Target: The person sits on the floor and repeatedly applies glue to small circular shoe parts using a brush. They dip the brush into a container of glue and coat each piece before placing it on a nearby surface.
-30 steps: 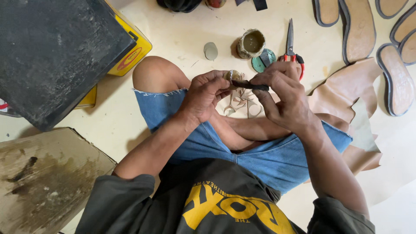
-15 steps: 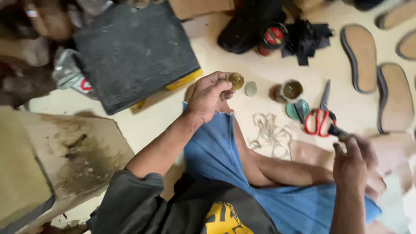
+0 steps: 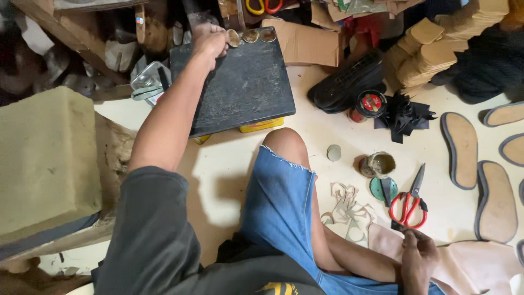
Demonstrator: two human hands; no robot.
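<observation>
Far forward, the left hand (image 3: 210,41), fingers curled, sets a small round piece (image 3: 233,37) on the dark slab (image 3: 240,87) beside two others; place flat, apart. Right hand (image 3: 417,254) pinches pale leather (image 3: 480,265).

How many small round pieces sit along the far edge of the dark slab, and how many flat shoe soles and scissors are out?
Small round brown pieces by the left hand: 3
Flat tan shoe soles on the floor: 5, some cropped
Red-handled scissors: 1
Yellow-and-red-handled scissors, partly hidden: 1
Total: 10
</observation>
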